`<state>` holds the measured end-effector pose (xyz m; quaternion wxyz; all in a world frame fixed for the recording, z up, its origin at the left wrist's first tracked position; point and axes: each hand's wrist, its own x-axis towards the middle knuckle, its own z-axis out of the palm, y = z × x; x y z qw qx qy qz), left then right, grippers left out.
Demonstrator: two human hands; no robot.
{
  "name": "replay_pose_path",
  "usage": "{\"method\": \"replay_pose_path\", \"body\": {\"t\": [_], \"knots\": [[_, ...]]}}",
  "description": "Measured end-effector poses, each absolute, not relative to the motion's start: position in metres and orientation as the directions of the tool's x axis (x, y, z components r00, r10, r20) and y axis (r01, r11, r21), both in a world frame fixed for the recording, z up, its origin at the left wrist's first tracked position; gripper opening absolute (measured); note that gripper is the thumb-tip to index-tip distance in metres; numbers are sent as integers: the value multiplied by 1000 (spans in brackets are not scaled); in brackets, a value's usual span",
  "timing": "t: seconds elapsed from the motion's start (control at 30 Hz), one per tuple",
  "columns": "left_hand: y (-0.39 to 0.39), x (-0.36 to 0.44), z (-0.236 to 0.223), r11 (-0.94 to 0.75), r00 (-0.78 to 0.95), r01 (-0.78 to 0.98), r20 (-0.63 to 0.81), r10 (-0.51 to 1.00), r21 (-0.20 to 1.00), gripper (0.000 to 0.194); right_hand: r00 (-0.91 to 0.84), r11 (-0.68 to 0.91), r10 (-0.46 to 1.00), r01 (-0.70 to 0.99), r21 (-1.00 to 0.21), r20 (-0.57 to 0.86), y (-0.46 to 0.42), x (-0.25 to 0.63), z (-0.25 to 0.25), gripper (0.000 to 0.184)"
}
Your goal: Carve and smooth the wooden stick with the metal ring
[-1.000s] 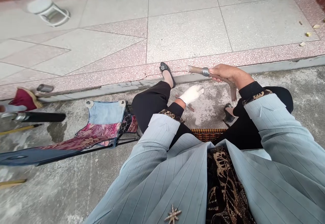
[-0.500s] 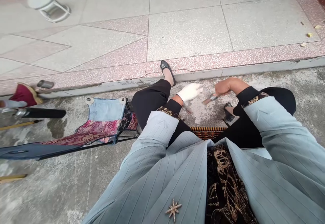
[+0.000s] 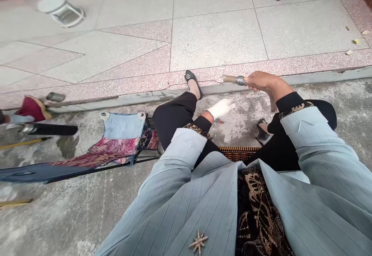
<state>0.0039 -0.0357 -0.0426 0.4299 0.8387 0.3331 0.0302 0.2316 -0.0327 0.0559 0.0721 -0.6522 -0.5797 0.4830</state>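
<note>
My left hand [image 3: 222, 108], in a white glove, is low over the concrete between my knees. Its fingers are drawn together toward the right, and anything in them is too small or hidden to make out. A small reddish-brown piece [image 3: 219, 121] shows just below that hand. My bare right hand [image 3: 258, 81] is closed round a wooden-handled tool [image 3: 230, 78]. Silvery wire [image 3: 240, 80] is coiled round the handle, whose bare end points left. A flat brownish part [image 3: 272, 103] hangs below my right wrist; its join to the tool is hidden by the hand.
A woven seat edge [image 3: 240, 153] shows between my legs. At left are a folding fabric chair [image 3: 119, 143], a black cylinder [image 3: 54, 129], a metal can [image 3: 55, 97] and another person's red shoe [image 3: 33, 108]. Ahead runs a raised tiled step [image 3: 215, 47], with a white stool [image 3: 59, 8] on it.
My right hand has lifted the tool up and away from my left hand, its handle end now over the step's edge. My left hand has moved slightly downward and right.
</note>
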Motion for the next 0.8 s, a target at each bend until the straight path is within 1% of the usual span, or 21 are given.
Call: {"method": "replay_pose_path", "body": {"t": [0.07, 0.13, 0.17, 0.23, 0.3, 0.33, 0.4, 0.5, 0.57, 0.67, 0.8], "knots": [[-37, 4, -41, -415, 778, 541, -248, 577, 732, 30, -244, -280, 815, 629, -725, -526, -36, 235, 55, 44], [-36, 4, -39, -413, 775, 544, -249, 581, 730, 30, -402, -236, 753, 575, -783, -522, -42, 238, 56, 47], [-35, 3, -38, -415, 772, 543, -240, 588, 730, 28, -488, -217, 691, 564, -797, -533, -46, 238, 57, 48], [-33, 2, -38, -423, 768, 538, -218, 602, 729, 24, -623, -186, 524, 582, -792, -581, -53, 237, 58, 52], [-29, 0, -38, -438, 767, 537, -201, 609, 721, 21, -669, -160, 377, 634, -757, -640, -59, 232, 58, 55], [-28, -1, -39, -445, 768, 540, -202, 608, 714, 21, -665, -148, 328, 666, -731, -671, -60, 228, 57, 56], [-27, -3, -42, -452, 762, 554, -208, 613, 699, 23, -612, -115, 277, 744, -658, -741, -61, 221, 52, 57], [-28, -4, -48, -456, 740, 584, -211, 638, 671, 23, -445, -45, 276, 880, -474, -852, -59, 212, 40, 56], [-29, -3, -51, -460, 723, 606, -209, 658, 649, 22, -340, -31, 306, 930, -367, -889, -57, 208, 32, 54], [-32, -1, -55, -452, 714, 621, -224, 663, 640, 22, -255, -24, 363, 959, -282, -896, -54, 204, 24, 50], [-36, 1, -55, -385, 721, 602, -269, 638, 700, 24, -144, 9, 570, 986, -169, -809, -48, 204, 22, 49]]}}
